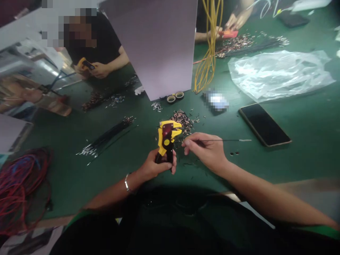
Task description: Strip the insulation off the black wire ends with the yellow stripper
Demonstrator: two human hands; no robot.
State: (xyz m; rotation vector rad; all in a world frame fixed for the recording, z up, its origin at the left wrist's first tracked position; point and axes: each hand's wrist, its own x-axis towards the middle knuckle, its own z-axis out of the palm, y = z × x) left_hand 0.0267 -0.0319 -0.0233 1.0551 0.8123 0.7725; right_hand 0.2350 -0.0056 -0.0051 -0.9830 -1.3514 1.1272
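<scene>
My left hand point(156, 165) is wrapped around the wire stripper point(166, 139) handles, head upright. My right hand point(205, 150) pinches a thin black wire point(223, 140) near its end: light and floppy, I judge, best held close to the stripper head. Phone point(264, 124) lies beyond.

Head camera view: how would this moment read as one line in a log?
left hand: grips yellow wire stripper | right hand: pinches thin black wire | phone: on green table

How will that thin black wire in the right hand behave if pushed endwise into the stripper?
Probably semi-stiff: the black wire runs nearly straight past the right hand with no visible sag. Looks very light, being so thin. Pushed endwise toward the yellow stripper in the left hand, it may buckle.
</scene>
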